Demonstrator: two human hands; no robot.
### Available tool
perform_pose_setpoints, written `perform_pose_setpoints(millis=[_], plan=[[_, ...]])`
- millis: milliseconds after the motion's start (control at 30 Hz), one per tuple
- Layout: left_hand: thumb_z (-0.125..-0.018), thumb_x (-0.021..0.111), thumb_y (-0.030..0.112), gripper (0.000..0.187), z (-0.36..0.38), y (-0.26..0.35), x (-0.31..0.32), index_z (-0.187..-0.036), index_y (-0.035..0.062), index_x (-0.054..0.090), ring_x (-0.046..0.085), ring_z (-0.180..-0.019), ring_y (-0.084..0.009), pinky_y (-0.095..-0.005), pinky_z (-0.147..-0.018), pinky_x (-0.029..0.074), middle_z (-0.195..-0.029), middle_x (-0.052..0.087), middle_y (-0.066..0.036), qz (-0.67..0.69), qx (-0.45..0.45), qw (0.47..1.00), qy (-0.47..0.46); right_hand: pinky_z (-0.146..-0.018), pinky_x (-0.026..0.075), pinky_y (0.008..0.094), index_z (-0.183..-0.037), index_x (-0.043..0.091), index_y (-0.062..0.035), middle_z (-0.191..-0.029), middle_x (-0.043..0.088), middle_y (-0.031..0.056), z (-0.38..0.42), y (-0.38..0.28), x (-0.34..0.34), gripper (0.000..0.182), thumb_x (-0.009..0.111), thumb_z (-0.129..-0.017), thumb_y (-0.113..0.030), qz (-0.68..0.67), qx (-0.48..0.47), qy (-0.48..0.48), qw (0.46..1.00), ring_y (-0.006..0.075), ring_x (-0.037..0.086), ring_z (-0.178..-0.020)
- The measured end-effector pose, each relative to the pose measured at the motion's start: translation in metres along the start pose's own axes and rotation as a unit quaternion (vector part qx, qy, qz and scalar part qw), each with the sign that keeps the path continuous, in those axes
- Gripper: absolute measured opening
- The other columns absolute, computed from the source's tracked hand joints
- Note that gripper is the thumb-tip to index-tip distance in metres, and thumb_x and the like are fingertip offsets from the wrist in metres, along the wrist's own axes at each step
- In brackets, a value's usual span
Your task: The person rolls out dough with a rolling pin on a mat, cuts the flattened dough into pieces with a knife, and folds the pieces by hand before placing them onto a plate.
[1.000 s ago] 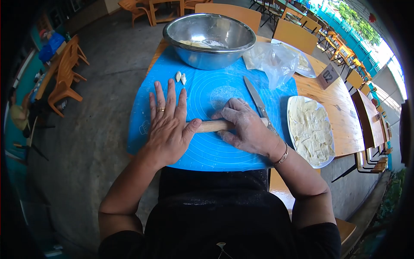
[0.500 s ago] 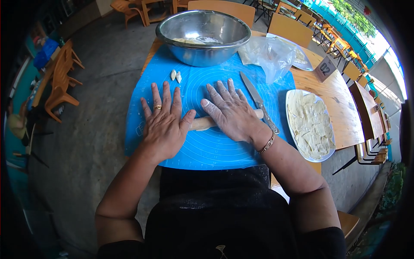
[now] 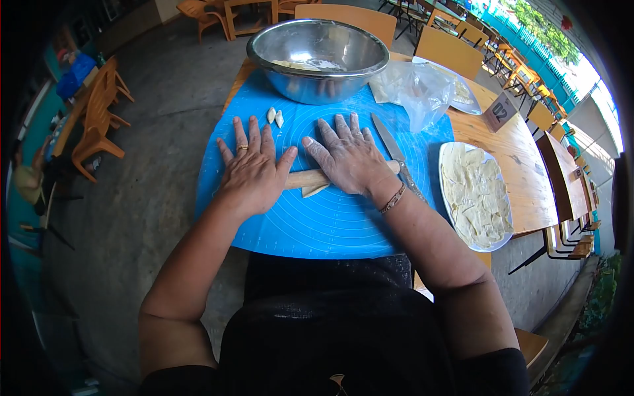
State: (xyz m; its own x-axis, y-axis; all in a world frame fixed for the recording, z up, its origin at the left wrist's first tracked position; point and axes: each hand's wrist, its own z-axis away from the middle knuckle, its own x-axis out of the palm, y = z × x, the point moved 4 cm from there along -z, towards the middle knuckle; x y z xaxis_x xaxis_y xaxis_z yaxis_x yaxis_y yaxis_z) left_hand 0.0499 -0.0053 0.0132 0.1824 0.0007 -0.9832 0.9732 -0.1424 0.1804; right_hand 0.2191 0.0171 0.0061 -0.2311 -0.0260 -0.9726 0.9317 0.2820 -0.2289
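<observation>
Both palms lie on a wooden rolling pin (image 3: 307, 179) on a blue silicone mat (image 3: 317, 231). My left hand (image 3: 254, 168), with a ring, is flat with its fingers spread over the pin's left part. My right hand (image 3: 350, 158), dusted with flour, rests open over the right part, leaving the pin's right end showing. A small piece of dough (image 3: 314, 191) peeks out below the pin; the rest of it is hidden. Two small dough pieces (image 3: 275, 117) lie beyond my left fingertips. A knife (image 3: 395, 148) lies just right of my right hand.
A steel bowl (image 3: 317, 82) stands at the mat's far edge, beside a clear plastic bag (image 3: 422, 99). At the right, a plate holds flat dough sheets (image 3: 474, 191). Behind are another plate (image 3: 465, 99) and a "02" table sign (image 3: 500, 112).
Both hands have moved forward, away from my body, and the rolling pin has rolled with them. The edge of the dough now shows on the near side of the pin.
</observation>
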Motion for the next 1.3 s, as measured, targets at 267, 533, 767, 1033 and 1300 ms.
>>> perform_pose_setpoints(millis=[267, 533, 767, 1033, 1300], plan=[[-0.101, 0.020, 0.059, 0.084, 0.003, -0.001, -0.001, -0.151, -0.0075, 0.019, -0.009, -0.149, -0.0413, -0.0629, -0.116, -0.006, -0.161, 0.006, -0.026, 0.002, 0.009, 1.000, -0.010, -0.120, 0.011, 0.0532, -0.152, 0.030, -0.0036, -0.157, 0.022, 0.0281, 0.004, 0.001, 0.001, 0.084, 0.019, -0.098, -0.067, 0.011, -0.006, 0.002, 1.000, 0.0449, 0.011, -0.148], [-0.101, 0.022, 0.057, 0.082, -0.011, -0.007, 0.001, -0.151, -0.0083, 0.019, -0.010, -0.149, -0.0423, -0.0613, -0.116, -0.006, -0.160, 0.006, -0.028, 0.029, -0.015, 0.999, 0.002, -0.120, 0.011, 0.0532, -0.151, 0.031, -0.0022, -0.155, 0.022, 0.0313, -0.011, 0.001, 0.001, 0.086, 0.023, -0.096, -0.068, 0.005, 0.002, 0.031, 0.999, 0.0477, 0.011, -0.147], [-0.102, 0.026, 0.054, 0.080, -0.022, -0.012, 0.000, -0.149, -0.0108, 0.021, -0.009, -0.148, -0.0430, -0.0591, -0.118, -0.001, -0.160, 0.006, -0.029, 0.021, -0.055, 0.998, 0.018, -0.116, 0.021, 0.0552, -0.141, 0.047, 0.0003, -0.145, 0.039, 0.0326, -0.025, 0.005, 0.001, 0.080, 0.030, -0.097, -0.064, 0.026, 0.000, 0.099, 0.995, 0.0493, 0.029, -0.140], [-0.102, 0.045, 0.040, 0.051, -0.011, -0.019, -0.008, -0.122, -0.0053, 0.054, 0.011, -0.146, -0.0502, -0.0619, -0.117, 0.010, -0.155, 0.023, -0.030, 0.053, 0.032, 0.983, 0.175, -0.098, 0.041, 0.0520, -0.105, 0.071, -0.0021, -0.102, 0.064, 0.0266, -0.032, 0.025, -0.016, 0.051, 0.045, -0.100, -0.046, -0.158, -0.058, 0.110, 0.980, 0.0405, 0.058, -0.107], [-0.102, 0.024, 0.054, 0.074, -0.006, -0.011, -0.013, -0.144, -0.0058, 0.037, -0.009, -0.147, -0.0458, -0.0613, -0.116, -0.003, -0.160, 0.008, -0.028, -0.018, -0.010, 0.994, 0.107, -0.114, 0.026, 0.0536, -0.129, 0.058, -0.0003, -0.134, 0.049, 0.0322, -0.003, 0.013, -0.013, 0.066, 0.034, -0.100, -0.055, 0.002, -0.031, 0.099, 0.995, 0.0479, 0.038, -0.133]])
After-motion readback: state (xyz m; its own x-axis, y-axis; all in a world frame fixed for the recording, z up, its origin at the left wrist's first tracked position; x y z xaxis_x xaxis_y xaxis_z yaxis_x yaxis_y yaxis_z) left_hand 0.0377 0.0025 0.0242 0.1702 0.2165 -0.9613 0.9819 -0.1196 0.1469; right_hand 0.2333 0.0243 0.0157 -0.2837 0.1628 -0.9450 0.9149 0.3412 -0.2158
